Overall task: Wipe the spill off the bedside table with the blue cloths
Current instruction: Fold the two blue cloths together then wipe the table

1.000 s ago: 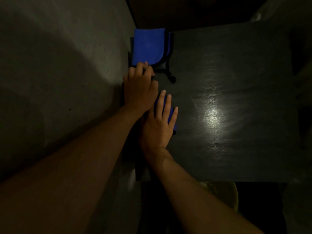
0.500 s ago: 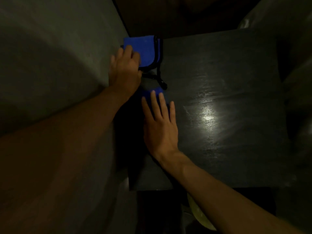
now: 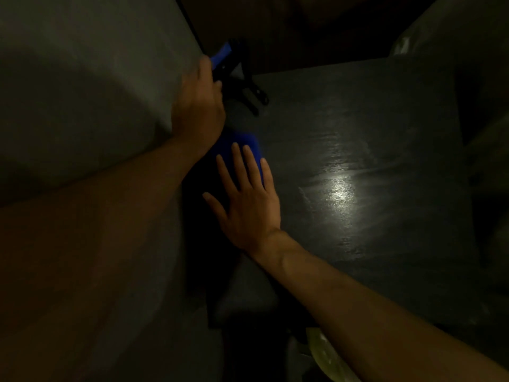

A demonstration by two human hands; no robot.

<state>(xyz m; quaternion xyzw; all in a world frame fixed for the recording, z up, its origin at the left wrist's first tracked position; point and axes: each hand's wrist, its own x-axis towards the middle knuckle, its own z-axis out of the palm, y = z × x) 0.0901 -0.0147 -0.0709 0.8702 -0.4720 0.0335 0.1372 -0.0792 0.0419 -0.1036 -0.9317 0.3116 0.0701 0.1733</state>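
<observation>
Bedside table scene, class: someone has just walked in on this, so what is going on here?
A person is wiping a dark bedside table with blue cloths. The right hand lies flat, fingers spread, pressing one blue cloth against the tabletop near its left edge. The left hand is closed around a second blue cloth with black trim at the far left corner, by the wall; black straps trail from it onto the table. A shiny patch glints further right, away from both cloths.

Dark bedside table [image 3: 371, 139], glossy patch mid-top, blue cloth [image 3: 248, 144] flat near its left edge.
</observation>
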